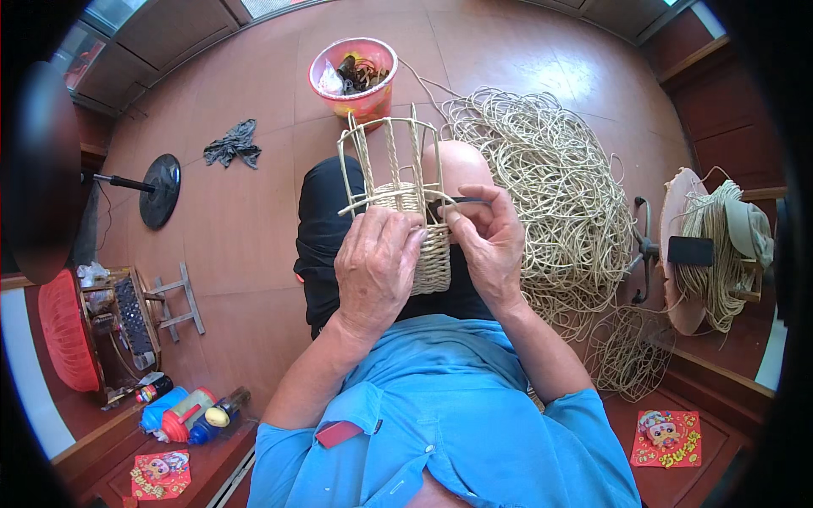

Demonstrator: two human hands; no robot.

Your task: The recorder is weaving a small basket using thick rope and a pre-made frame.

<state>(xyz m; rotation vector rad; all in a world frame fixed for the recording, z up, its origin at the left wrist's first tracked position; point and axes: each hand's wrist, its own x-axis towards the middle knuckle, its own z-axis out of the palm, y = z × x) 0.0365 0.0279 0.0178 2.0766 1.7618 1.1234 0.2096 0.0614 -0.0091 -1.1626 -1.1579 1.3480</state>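
The woven basket (434, 264) stands in my lap (320, 254), toward its knee edge. My left hand (378, 258) is closed on the basket's near side; my right hand (491, 245) pinches a strand (435, 196) at the rim. I judge it light and springy, its bare stakes (390, 157) easily bent, so best held by the dense weave. I count one basket, one cord heap (550, 195), one bucket (362, 108) near the floor's (246, 279) far edge; the stakes overlap too much to count.
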